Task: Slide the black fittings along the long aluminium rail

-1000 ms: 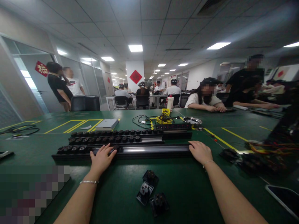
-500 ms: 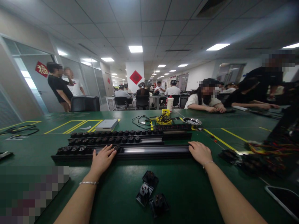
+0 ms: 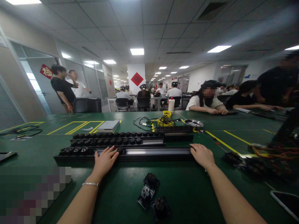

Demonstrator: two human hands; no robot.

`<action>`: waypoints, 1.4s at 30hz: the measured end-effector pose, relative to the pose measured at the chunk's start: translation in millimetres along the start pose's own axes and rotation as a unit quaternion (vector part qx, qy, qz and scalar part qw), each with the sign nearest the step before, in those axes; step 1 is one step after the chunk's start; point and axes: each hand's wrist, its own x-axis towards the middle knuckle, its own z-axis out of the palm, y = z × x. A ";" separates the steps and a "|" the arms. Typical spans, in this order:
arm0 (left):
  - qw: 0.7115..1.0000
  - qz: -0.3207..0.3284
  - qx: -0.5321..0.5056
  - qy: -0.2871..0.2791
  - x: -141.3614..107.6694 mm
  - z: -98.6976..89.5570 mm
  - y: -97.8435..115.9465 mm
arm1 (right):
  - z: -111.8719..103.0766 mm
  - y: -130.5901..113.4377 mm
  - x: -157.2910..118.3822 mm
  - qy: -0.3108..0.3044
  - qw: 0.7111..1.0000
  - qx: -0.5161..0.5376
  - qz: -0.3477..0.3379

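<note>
A long black rail (image 3: 155, 151) lies across the table in front of me, with several black socket modules (image 3: 76, 150) in its left part. My left hand (image 3: 106, 158) is closed over the rail left of its middle, thumb side against a single socket module (image 3: 120, 150). The fingertips there are partly hidden. At the rail's right end, my right hand (image 3: 202, 155) grips it, fingers over the top. Nearer to me, three loose black socket modules (image 3: 160, 207) lie in a cluster, metal pins up.
Two more rails (image 3: 153, 142) with modules lie behind. Further back are a white box (image 3: 108, 126), cables (image 3: 142, 123), a yellow bin (image 3: 166, 114) and a metal bowl (image 3: 194, 123). Wires (image 3: 263, 152) and a phone-like device (image 3: 286, 200) lie right. A co-worker (image 3: 207, 98) sits opposite.
The whole view has shifted slightly right and down. Both hands keep their places on the rail, and the modules look unmoved on it.
</note>
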 end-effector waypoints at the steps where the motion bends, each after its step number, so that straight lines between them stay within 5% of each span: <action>1: 1.000 0.001 0.000 0.000 0.1 0.2 -0.1 | 0.4 0.0 0.0 0.001 1.000 -0.001 0.000; 42: 1.000 0.010 -0.009 0.003 -1.8 5.1 4.3 | 5.1 5.7 4.0 -0.009 1.000 -0.003 -0.005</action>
